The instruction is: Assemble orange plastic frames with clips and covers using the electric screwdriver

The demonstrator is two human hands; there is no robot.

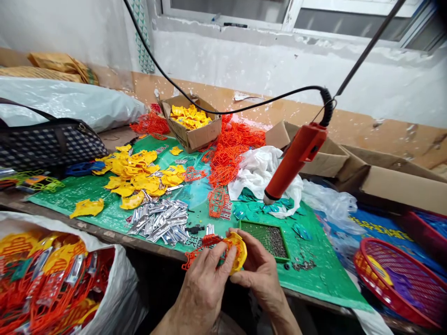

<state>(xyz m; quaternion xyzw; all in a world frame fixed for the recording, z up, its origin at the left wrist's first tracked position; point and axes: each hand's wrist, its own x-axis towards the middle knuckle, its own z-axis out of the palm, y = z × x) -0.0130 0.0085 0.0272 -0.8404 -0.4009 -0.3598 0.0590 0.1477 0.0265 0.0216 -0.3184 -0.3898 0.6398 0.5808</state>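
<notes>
My left hand (pixel 206 279) and my right hand (pixel 260 265) meet at the table's front edge, both closed on one yellow plastic piece (pixel 240 253). An orange-red plastic lattice part (pixel 195 257) sticks out to the left from under my left fingers; whether it is joined to the yellow piece I cannot tell. Just beyond my hands lies a green tray (pixel 256 232) with small dark screws (pixel 274 239). A pile of shiny metal strips (pixel 162 221) is to the left, with yellow plastic pieces (pixel 136 172) heaped behind it. A red electric screwdriver (pixel 293 163) hangs above the table.
A carton (pixel 199 138) of yellow pieces stands at the back beside heaped orange lattices (pixel 226 156). At left is a white sack (pixel 125 284) filled with parts. A red basket (pixel 401 298) and open cartons (pixel 401 184) are on the right. A black cable (pixel 223 112) loops overhead.
</notes>
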